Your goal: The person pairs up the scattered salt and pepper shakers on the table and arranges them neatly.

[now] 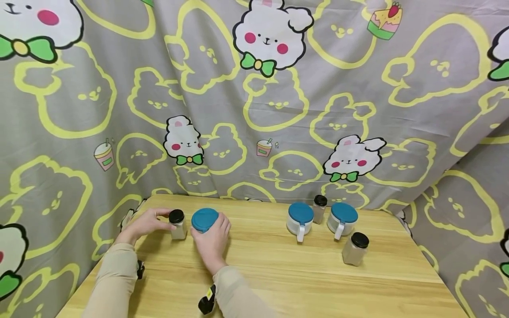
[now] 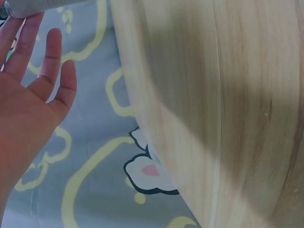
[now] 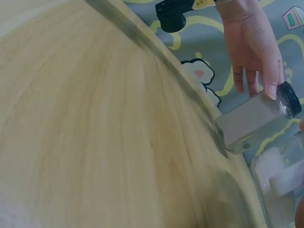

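Observation:
At the table's left side, my left hand (image 1: 148,223) pinches a clear square jar (image 1: 179,232) with a black lid and pale contents. The right wrist view shows the thumb of the left hand (image 3: 251,50) against the side of this jar (image 3: 251,122), near its lid. In the left wrist view, some fingertips of the left hand (image 2: 28,95) touch the jar (image 2: 47,6), cut off by the frame. Just right of it, my right hand (image 1: 214,240) grips a clear container (image 3: 274,202) with a blue lid (image 1: 204,218). Its handle is partly hidden by that hand.
Toward the right stand two blue-lidded containers (image 1: 300,224) (image 1: 342,226) with white handles pointing forward. One black-lidded jar (image 1: 319,212) is between them, another (image 1: 354,252) in front at right. A patterned curtain (image 1: 222,110) surrounds the wooden table (image 1: 278,274) behind and at the sides.

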